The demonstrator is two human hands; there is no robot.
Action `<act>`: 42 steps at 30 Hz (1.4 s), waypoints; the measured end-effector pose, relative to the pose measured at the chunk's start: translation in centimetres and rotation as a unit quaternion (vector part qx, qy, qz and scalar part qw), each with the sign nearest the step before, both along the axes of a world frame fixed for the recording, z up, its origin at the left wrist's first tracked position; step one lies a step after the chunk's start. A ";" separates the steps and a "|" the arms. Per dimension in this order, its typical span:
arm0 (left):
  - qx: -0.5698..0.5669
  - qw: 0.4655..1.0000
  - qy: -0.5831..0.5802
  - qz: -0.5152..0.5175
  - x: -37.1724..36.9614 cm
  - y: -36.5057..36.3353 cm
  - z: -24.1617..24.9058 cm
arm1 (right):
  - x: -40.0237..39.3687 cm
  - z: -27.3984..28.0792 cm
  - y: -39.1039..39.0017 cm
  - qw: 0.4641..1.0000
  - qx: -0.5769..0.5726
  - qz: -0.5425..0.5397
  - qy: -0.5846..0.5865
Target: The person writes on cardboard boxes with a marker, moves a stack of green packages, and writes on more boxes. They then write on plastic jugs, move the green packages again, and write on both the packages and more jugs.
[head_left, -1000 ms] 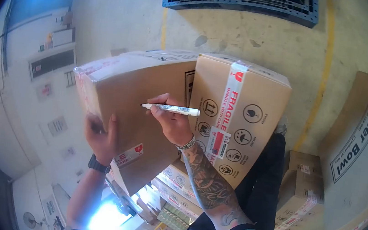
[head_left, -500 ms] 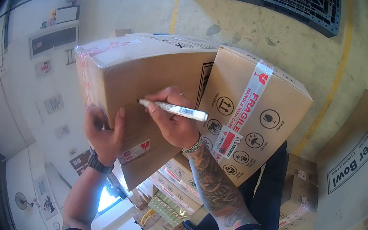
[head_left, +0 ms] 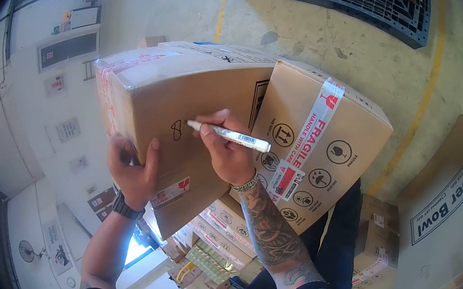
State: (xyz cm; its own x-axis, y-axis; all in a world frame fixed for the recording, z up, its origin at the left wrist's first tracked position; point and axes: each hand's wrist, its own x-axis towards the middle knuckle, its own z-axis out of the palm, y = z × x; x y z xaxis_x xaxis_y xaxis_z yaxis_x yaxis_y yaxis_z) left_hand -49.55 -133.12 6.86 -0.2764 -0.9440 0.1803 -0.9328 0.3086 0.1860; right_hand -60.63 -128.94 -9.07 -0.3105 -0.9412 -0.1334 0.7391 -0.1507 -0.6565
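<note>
My right hand point(head_left: 231, 155) pinches a white marker pen point(head_left: 243, 139), its tip pointing left, just right of a black hand-drawn mark point(head_left: 176, 130) like a figure 8. That mark is on the brown side of a large cardboard box point(head_left: 202, 97). My left hand point(head_left: 134, 170) grips the box's left edge, thumb on the brown side and fingers round the corner, partly hidden. Against the box's right side leans a second cardboard box point(head_left: 282, 107), printed with handling symbols and sealed with FRAGILE tape point(head_left: 316, 120).
A dark plastic pallet point(head_left: 340, 10) lies on the concrete floor at the top. On the right stands a carton printed Paper Bowl point(head_left: 450, 200), beside a smaller taped carton point(head_left: 377, 237). More stacked cartons point(head_left: 220, 238) show below the large box. Yellow lines point(head_left: 417, 115) mark the floor.
The black mark has grown from a short stroke into a figure-8 shape. My right hand and the marker have shifted slightly right, uncovering it. My left hand stays on the box edge.
</note>
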 end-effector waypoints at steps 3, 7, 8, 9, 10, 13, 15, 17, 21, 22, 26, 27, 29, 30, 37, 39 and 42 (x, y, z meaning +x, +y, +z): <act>0.001 1.000 -0.011 0.001 -0.2 0.1 0.2 | 0.1 0.0 0.0 1.000 0.015 0.018 -0.010; 0.000 1.000 0.005 0.002 -0.2 -0.1 -0.1 | 0.7 -1.6 1.3 0.996 0.019 0.078 0.034; 0.001 1.000 0.004 -0.002 -0.1 -0.1 0.0 | 0.5 -1.2 0.9 0.998 0.014 0.060 0.012; 0.003 1.000 0.003 -0.005 0.0 0.0 0.0 | 0.2 -0.7 0.4 0.999 0.010 0.042 -0.012; 0.003 1.000 0.006 -0.003 -0.1 0.0 0.0 | 0.0 -0.4 0.2 0.999 0.007 0.024 -0.035; 0.002 1.000 0.014 -0.001 -0.4 0.0 0.0 | -0.1 -0.4 0.4 0.995 0.044 0.042 -0.075; 0.003 1.000 0.012 -0.004 -0.2 0.0 0.0 | 0.2 -0.7 0.7 0.996 0.053 0.049 -0.049; 0.000 1.000 0.016 -0.008 0.0 -0.1 -0.1 | 0.5 -1.1 1.0 0.997 0.051 0.051 -0.015; 0.003 1.000 0.017 0.001 0.0 0.0 0.0 | 0.5 -1.2 0.8 0.997 0.048 0.028 -0.047; 0.001 1.000 0.016 -0.005 -0.1 -0.1 0.0 | 0.6 -1.0 0.7 0.994 0.056 0.020 -0.086; -0.004 1.000 0.009 -0.022 -0.2 -0.1 0.0 | 0.5 -2.0 0.8 0.996 0.049 0.040 0.055; -0.005 1.000 0.009 -0.026 -0.2 -0.2 0.0 | 0.5 -2.5 1.0 0.996 0.032 0.066 0.047; -0.009 1.000 0.010 -0.027 -0.4 -0.2 -0.1 | 0.1 -2.5 1.9 0.997 0.067 0.025 -0.011; -0.012 1.000 0.012 -0.025 -0.5 -0.1 0.1 | -0.5 -2.0 2.4 0.996 0.084 0.005 -0.037; 0.021 0.999 0.026 0.025 -1.9 0.2 1.7 | -12.2 1.0 10.8 0.963 0.133 0.101 0.214; 0.007 0.999 0.034 -0.001 -1.8 -0.2 2.0 | -18.5 1.1 12.6 0.926 0.134 0.128 0.329; 0.004 1.000 0.006 0.004 -2.1 0.0 2.7 | -28.4 3.4 14.2 0.880 0.246 0.148 0.379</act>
